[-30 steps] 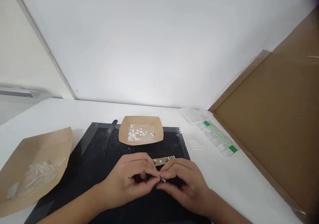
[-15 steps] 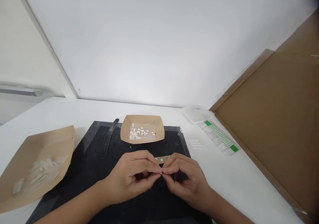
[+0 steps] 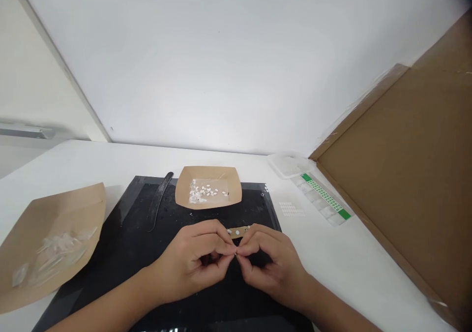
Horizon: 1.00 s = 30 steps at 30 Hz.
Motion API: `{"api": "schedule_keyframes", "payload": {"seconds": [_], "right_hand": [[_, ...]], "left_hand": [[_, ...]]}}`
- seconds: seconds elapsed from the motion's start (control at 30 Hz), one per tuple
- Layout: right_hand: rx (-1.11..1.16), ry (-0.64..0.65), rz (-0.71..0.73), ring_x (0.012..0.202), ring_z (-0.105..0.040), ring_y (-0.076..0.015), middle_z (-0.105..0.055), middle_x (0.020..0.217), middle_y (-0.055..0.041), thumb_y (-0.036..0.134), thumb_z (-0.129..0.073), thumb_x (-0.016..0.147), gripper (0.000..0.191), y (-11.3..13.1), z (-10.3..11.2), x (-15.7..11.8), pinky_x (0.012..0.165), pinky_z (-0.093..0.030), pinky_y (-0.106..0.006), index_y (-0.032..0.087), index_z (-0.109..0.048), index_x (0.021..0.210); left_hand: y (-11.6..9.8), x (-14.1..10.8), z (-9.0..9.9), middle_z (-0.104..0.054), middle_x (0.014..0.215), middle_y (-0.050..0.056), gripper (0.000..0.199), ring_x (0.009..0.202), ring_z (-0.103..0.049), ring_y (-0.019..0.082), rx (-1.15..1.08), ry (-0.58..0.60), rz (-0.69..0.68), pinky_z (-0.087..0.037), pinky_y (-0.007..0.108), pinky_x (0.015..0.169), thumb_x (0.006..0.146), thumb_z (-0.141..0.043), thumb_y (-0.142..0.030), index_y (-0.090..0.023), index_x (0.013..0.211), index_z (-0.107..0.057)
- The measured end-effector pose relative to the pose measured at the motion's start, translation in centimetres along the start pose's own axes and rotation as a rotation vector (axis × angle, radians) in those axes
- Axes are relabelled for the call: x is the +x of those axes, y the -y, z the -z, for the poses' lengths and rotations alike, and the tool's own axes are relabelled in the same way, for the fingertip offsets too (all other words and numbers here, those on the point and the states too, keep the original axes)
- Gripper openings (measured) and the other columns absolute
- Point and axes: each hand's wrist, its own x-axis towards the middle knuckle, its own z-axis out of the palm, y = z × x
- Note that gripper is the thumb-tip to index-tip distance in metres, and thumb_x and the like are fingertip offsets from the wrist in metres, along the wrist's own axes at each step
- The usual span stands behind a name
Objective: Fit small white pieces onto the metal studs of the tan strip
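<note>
My left hand (image 3: 201, 258) and my right hand (image 3: 271, 260) meet fingertip to fingertip above a black mat (image 3: 155, 253). Both are closed in a pinch. Between the tips shows a tiny pale piece, too small to name and mostly covered by the fingers. Just beyond the fingertips lies a tan strip (image 3: 238, 232) with several small white dots on it; its ends are partly hidden by my hands. Farther back on the mat stands a brown paper tray (image 3: 180, 194) holding many small white oval pieces (image 3: 201, 194).
A dark curved stick (image 3: 160, 201) lies on the mat's left. At the left, a larger paper tray (image 3: 92, 199) holds clear plastic bits (image 3: 59, 253). To the right are a sheet of white dots (image 3: 291, 209), a green-striped plastic case (image 3: 326, 199), a clear lid (image 3: 287, 165) and a cardboard panel (image 3: 398, 174).
The view has shifted slightly, so everything sits a little higher and farther left. Both hands keep their pinch, with the fingertips still together.
</note>
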Motion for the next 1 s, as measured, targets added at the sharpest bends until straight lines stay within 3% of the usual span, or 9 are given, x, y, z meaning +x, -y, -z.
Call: {"api": "schedule_keyframes", "payload": {"seconds": [0.47,1.0], "right_hand": [[-0.036,0.04,0.01,0.069,-0.067,-0.0152,-0.073,0.081,-0.0017,0.009,-0.067,0.091,0.015,0.0,-0.3,-0.1,0.064,-0.054,-0.026,0.024,-0.066,0.091],[0.102,0.061,-0.178,0.071,-0.068,-0.015,-0.074,0.079,0.0007,0.01,-0.071,0.085,0.014,-0.2,-0.7,-0.4,0.072,-0.053,-0.028,0.023,-0.069,0.089]], "left_hand": [[0.1,-0.7,-1.0,-0.068,0.084,0.004,0.016,0.059,-0.06,0.008,-0.015,-0.039,0.133,-0.044,0.015,0.048,0.079,-0.068,-0.001,-0.016,0.082,-0.067],[-0.3,-0.6,-1.5,-0.06,0.064,-0.001,0.013,0.052,-0.052,0.007,0.025,-0.122,0.203,-0.034,0.015,0.047,0.071,-0.066,-0.004,-0.016,0.072,-0.065]]}}
